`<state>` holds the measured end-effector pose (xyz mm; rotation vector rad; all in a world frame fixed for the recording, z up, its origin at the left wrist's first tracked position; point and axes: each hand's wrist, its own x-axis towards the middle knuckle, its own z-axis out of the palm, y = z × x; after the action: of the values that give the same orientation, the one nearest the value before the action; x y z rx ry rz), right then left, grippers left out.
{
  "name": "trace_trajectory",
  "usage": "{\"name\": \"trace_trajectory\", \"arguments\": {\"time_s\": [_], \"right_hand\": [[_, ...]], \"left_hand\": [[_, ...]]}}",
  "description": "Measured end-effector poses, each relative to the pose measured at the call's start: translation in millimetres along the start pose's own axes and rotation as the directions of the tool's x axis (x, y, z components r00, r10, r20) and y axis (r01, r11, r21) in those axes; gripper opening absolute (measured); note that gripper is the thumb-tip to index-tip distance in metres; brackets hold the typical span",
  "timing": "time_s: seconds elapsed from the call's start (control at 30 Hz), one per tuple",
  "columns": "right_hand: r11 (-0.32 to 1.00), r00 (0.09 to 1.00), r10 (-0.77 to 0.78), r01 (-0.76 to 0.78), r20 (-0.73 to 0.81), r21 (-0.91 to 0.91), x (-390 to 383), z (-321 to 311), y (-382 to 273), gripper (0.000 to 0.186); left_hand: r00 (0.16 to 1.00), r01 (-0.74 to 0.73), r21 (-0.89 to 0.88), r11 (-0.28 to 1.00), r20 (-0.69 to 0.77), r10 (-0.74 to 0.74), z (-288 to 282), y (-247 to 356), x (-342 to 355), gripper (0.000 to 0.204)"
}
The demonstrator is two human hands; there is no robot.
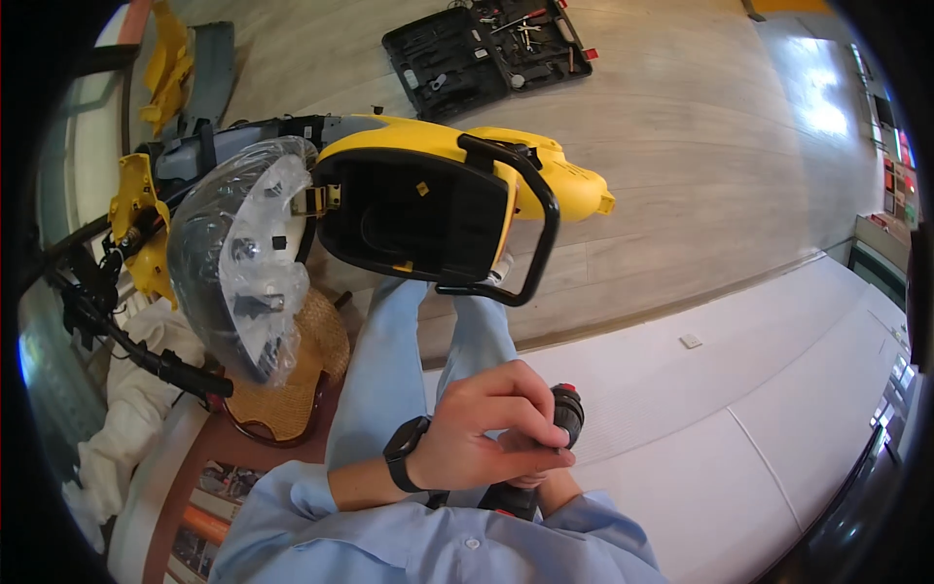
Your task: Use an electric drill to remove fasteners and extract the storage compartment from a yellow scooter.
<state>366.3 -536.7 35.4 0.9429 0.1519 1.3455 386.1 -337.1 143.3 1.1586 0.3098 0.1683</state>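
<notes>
A black cordless drill (pixel 568 409) with a red-marked chuck is in front of my body. My right hand (pixel 530 480), mostly hidden behind the left, is wrapped round the drill. My left hand (pixel 496 428), with a dark watch (pixel 404 453) on its wrist, is pinched closed beside the chuck. A tiny metallic thing shows at its fingertips, too small to name. Beyond my knees stands a yellow scooter (pixel 389 139) with its black storage bucket (pixel 409 219) exposed. Its seat (pixel 238 258), wrapped in clear plastic, is tipped up to the left.
An open black tool case (pixel 443 73) lies on the wooden floor (pixel 671 175). The scooter's black grab rail (pixel 550 219) juts toward me. A woven seat (pixel 277 399) and white cloth (pixel 141 355) are at left. A white ledge (pixel 681 419) runs along my right.
</notes>
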Motion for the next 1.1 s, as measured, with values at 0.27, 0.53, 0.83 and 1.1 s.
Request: {"name": "trace_trajectory", "arguments": {"time_s": [0.27, 0.53, 0.83, 1.1], "right_hand": [[1.0, 0.994, 0.026, -0.027, 0.102, 0.009, 3.4, 37.2, 15.8, 0.046], [0.992, 0.966, 0.111, -0.122, 0.232, 0.035, 20.6, 58.0, 17.9, 0.045], [0.922, 0.967, -0.064, -0.038, -0.248, -0.386, 25.7, 138.9, 44.1, 0.049], [-0.527, 0.872, -0.484, -0.359, -0.075, -0.77, 63.6, 211.2, 83.6, 0.033]], "left_hand": [[0.997, -0.079, 0.045, 0.996, -0.008, 0.08, 54.8, 25.2, -10.6, 0.021], [0.988, -0.149, 0.209, 0.967, 0.076, 0.136, 75.8, 45.4, -15.8, 0.016], [0.983, -0.149, -0.147, 0.978, -0.125, 0.131, 87.9, 62.4, -33.4, 0.018], [0.985, -0.105, -0.49, 0.866, -0.171, 0.022, 111.8, 131.3, -34.3, 0.015]]}}
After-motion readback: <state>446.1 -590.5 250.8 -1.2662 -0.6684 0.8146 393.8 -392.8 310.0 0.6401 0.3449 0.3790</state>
